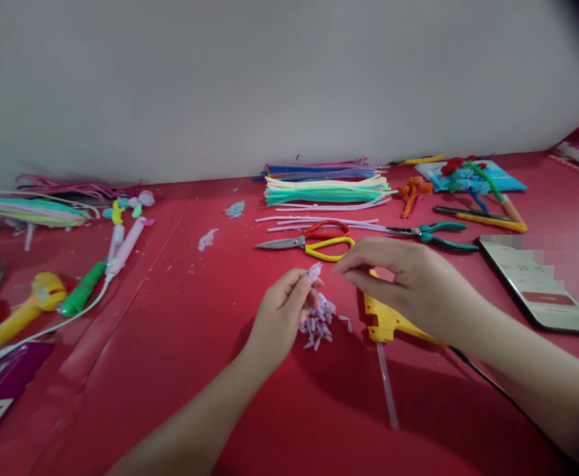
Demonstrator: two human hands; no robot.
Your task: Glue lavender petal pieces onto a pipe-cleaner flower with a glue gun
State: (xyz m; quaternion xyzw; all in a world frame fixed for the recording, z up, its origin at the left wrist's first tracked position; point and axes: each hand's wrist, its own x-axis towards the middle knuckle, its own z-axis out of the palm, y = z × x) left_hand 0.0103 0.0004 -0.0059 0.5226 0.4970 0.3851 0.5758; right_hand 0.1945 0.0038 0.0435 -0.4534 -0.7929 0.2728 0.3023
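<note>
My left hand (282,314) pinches a small lilac piece (314,271), which looks like a bit of fuzzy pipe cleaner, between thumb and forefinger. Just to its right hovers my right hand (408,281), apart from the lilac piece, with thumb and fingertips drawn together; whatever they hold, if anything, cannot be made out. Short cut lilac pipe cleaner pieces (319,324) lie in a pile below my left hand. Partly under my right hand rests a yellow glue gun (383,317), a clear glue stick (387,390) sticking out of it toward me.
Scissors (314,243) with red and yellow handles and green-handled pliers (443,236) lie beyond my hands. Pipe cleaner bundles (326,188) sit near the wall. A phone (542,284) is at right. Another glue gun (26,307) and a purple power strip (9,390) are at left.
</note>
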